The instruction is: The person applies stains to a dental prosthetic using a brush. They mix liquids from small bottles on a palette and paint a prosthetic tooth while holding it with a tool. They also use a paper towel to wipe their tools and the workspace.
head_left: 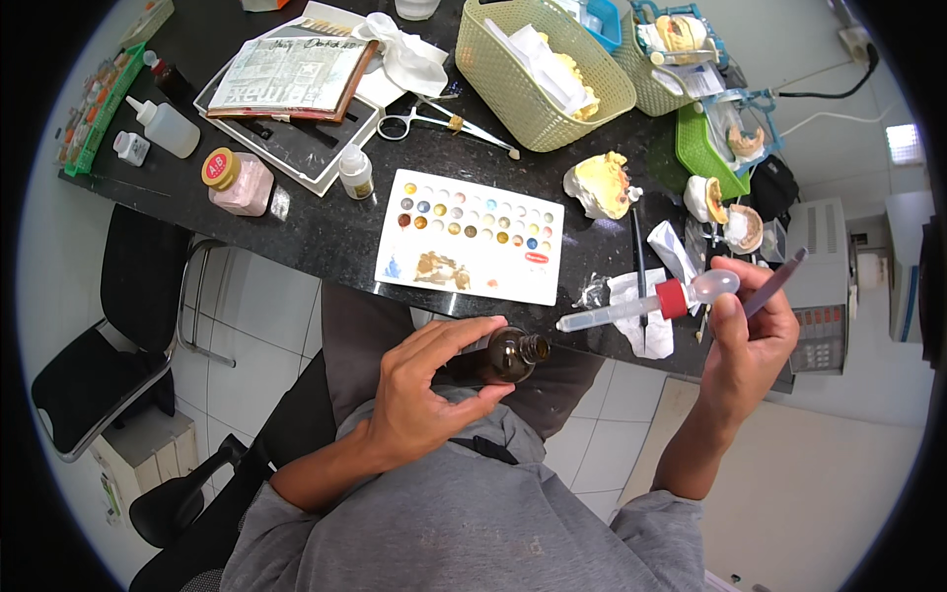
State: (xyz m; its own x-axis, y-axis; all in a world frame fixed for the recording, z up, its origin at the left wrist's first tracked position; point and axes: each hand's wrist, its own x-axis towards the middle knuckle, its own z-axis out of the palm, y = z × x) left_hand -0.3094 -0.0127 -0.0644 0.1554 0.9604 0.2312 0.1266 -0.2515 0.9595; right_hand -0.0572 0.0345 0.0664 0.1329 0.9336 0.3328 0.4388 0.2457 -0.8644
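Left hand [424, 395] wraps the open brown bottle [503, 357] over the lap, below the tabletop [326, 232] edge; glass, likely slick, best held round the body. Right hand [750, 340] pinches the dropper [641, 308] near its soft bulb, plus a thin tool [779, 281].

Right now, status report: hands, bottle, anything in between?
Left hand grips brown bottle, uncapped. Right hand holds red-collared dropper and a thin tool. Nothing between dropper tip and bottle mouth.

Brown bottle [510, 355], dropper [646, 304] in hands
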